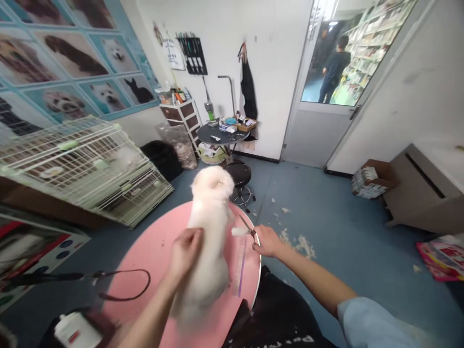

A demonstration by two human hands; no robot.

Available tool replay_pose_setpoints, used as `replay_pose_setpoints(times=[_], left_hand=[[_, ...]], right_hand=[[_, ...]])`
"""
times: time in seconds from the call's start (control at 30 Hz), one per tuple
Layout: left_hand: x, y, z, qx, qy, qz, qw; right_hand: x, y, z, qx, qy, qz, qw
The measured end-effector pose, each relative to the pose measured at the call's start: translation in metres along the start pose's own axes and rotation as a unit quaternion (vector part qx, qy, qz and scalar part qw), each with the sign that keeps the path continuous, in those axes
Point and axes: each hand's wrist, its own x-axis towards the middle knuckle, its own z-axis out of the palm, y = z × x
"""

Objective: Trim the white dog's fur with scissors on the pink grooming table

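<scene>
A white dog (208, 241) is on the round pink table (163, 241), its back to me and its head facing away. Against the dog's left flank, my left hand (186, 251) is closed with curled fingers; whatever is in the fingertips is hidden. My right hand (268, 240) is over the table's right rim, gripping scissors (249, 226) with the blades pointing up and left, apart from the dog. Beside the scissors is a small white piece (239, 232) that I cannot identify. A comb with a purple spine (242, 270) lies on the table to the dog's right.
A black loop leash (125, 285) hangs over the table's left edge, near a white bottle (78, 331). Ahead are a black stool (237, 173) and a tool-laden round table (206, 135). Wire cages (108, 164) line the left. Cut fur (304, 246) litters the floor. Behind the door's glass stands a person (335, 72).
</scene>
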Motion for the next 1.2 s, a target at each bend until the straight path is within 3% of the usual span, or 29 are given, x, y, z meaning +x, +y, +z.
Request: replay_pose_setpoints(times=[0.1,0.23,0.47,0.53,0.63,0.73,0.8,0.9,0.97,1.03,1.2], left_hand=[[-0.040,0.022,0.040,-0.021,-0.154,0.028,0.987],[-0.068,0.060,0.104,-0.013,-0.268,-0.062,0.961],[-0.088,0.108,0.175,-0.072,-0.352,-0.126,0.925],[-0.095,0.121,0.199,-0.072,-0.347,-0.109,0.929],[-0.100,0.139,0.232,-0.078,-0.296,-0.097,0.947],[-0.094,0.154,0.248,-0.091,-0.249,-0.102,0.959],[-0.084,0.163,0.251,-0.113,-0.250,-0.091,0.957],[-0.068,0.175,0.253,-0.119,-0.327,-0.133,0.928],[-0.062,0.182,0.258,-0.148,-0.409,-0.116,0.893],[-0.061,0.190,0.267,-0.166,-0.446,-0.104,0.873],[-0.069,0.208,0.301,-0.195,-0.372,-0.119,0.900]], right_hand=[[-0.043,0.015,0.000,-0.026,-0.002,-0.009,1.000],[-0.078,0.045,-0.015,-0.086,-0.021,-0.044,0.995],[-0.116,0.110,-0.040,-0.156,-0.052,-0.115,0.980],[-0.127,0.127,-0.046,-0.172,-0.057,-0.125,0.976],[-0.141,0.149,-0.055,-0.195,-0.066,-0.134,0.969],[-0.152,0.167,-0.071,-0.209,-0.084,-0.133,0.965],[-0.157,0.177,-0.085,-0.221,-0.090,-0.106,0.965],[-0.161,0.189,-0.103,-0.236,-0.075,-0.067,0.967],[-0.163,0.193,-0.112,-0.234,-0.073,-0.053,0.968],[-0.166,0.193,-0.116,-0.225,-0.081,-0.045,0.970],[-0.172,0.184,-0.118,-0.191,-0.090,-0.018,0.977]])
